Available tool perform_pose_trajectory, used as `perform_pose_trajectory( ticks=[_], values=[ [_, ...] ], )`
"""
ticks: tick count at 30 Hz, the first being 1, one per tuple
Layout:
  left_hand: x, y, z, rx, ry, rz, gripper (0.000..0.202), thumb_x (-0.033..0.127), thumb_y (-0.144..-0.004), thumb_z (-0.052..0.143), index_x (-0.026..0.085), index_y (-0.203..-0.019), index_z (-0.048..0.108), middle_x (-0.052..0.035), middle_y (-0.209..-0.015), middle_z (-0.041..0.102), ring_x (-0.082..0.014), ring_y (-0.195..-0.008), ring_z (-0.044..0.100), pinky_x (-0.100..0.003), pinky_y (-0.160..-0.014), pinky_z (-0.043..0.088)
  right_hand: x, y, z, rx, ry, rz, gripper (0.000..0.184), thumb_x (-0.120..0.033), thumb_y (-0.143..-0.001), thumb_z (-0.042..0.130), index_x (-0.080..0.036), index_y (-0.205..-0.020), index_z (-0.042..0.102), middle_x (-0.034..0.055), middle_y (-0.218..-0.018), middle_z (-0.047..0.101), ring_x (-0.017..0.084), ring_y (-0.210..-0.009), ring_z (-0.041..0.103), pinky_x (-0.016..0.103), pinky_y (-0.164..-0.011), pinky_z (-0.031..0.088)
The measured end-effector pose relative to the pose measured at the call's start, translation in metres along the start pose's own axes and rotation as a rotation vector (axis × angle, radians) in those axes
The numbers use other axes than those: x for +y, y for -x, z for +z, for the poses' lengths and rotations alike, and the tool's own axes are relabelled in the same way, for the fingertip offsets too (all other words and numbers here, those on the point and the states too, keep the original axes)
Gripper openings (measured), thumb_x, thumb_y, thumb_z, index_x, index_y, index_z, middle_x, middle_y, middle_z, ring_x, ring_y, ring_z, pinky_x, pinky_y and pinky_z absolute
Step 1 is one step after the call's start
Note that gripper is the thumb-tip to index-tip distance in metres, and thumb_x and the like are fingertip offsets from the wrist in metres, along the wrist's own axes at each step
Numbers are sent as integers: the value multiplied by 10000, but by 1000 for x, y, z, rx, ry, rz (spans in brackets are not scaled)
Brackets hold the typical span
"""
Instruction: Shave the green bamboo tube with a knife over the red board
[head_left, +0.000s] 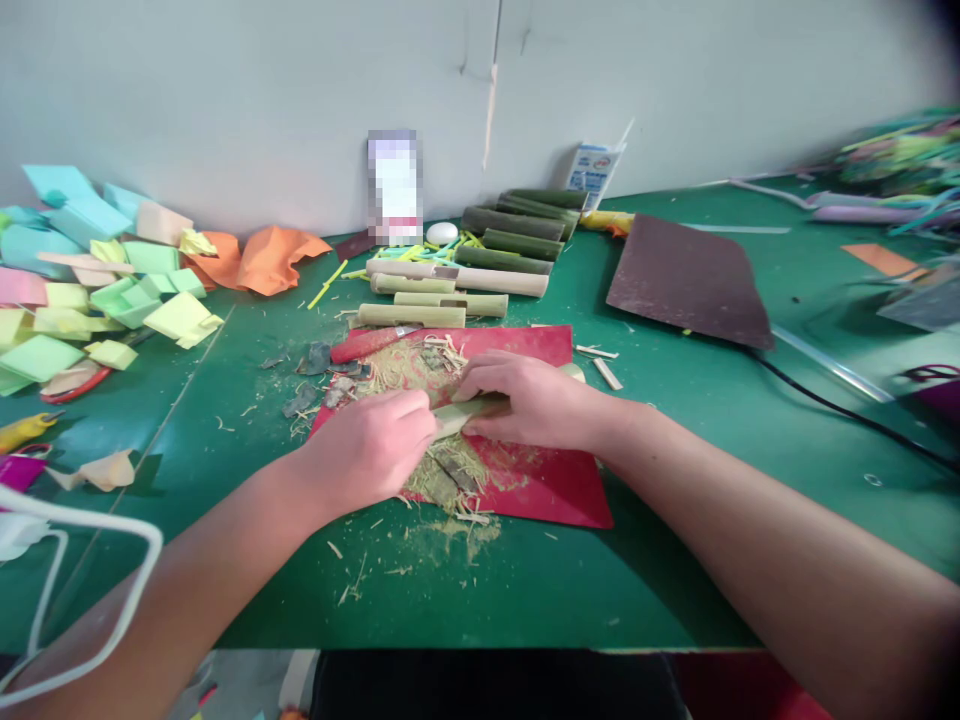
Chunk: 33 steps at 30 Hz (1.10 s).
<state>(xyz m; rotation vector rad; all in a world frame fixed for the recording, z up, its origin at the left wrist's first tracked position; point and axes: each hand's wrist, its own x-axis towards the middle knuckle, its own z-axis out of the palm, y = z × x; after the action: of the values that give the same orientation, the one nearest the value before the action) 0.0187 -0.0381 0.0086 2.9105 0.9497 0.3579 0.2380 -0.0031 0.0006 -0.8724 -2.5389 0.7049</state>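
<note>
My right hand (529, 400) is wrapped around a pale green bamboo piece (469, 411) lying across a red sheet (555, 480). My left hand (371, 445) is closed in a fist at the near end of that piece; what it grips is hidden by the fingers. Bamboo shavings (450, 480) cover the red sheet around both hands. A red-handled knife (371, 343) lies at the sheet's far left corner.
Several peeled and green bamboo sections (480, 265) are stacked behind the sheet. Coloured paper pieces (90, 290) pile at the left, a dark brown sheet (686, 280) lies to the right, and a black cable (840, 405) runs across the green table (712, 520).
</note>
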Motion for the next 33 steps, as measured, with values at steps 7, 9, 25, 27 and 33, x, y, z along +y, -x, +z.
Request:
perform_pose_trajectory(
  ticks=[7,9,25,27,33],
  values=[
    [8,-11,2,-12,-164,35,212,109,-862,418,138,-687,533,-32,-712,465,-128,-611,402,-266,-571,349,0,-1,1,11,12,14,130,-168,-738,591,-171,-865,616,43,-845,578,164,-774,511,283,-670,380],
    [9,-11,2,-19,-161,22,204,101,-858,418,140,-688,524,-29,-709,460,-128,-616,403,-263,-574,353,1,-1,1,0,2,18,131,-171,-737,595,-173,-866,617,40,-845,577,160,-767,509,279,-665,381],
    [8,-17,2,-33,-162,26,206,107,-870,404,135,-725,548,-38,-727,486,-132,-625,443,-268,-584,380,0,-2,1,4,11,31,105,-191,-721,606,-179,-824,590,40,-832,572,165,-772,511,278,-660,376],
    [8,-21,3,-36,-152,39,201,111,-871,407,134,-735,554,-45,-748,503,-136,-647,462,-271,-600,392,-1,-2,1,1,17,37,64,-194,-725,596,-185,-786,577,35,-809,568,163,-760,508,277,-654,375],
    [7,-20,-1,-68,-179,34,214,111,-871,404,138,-705,535,-34,-705,478,-130,-609,440,-267,-564,374,0,-1,-1,-9,-4,44,158,-207,-714,618,-181,-869,601,49,-881,585,167,-800,516,280,-682,379]
  ],
)
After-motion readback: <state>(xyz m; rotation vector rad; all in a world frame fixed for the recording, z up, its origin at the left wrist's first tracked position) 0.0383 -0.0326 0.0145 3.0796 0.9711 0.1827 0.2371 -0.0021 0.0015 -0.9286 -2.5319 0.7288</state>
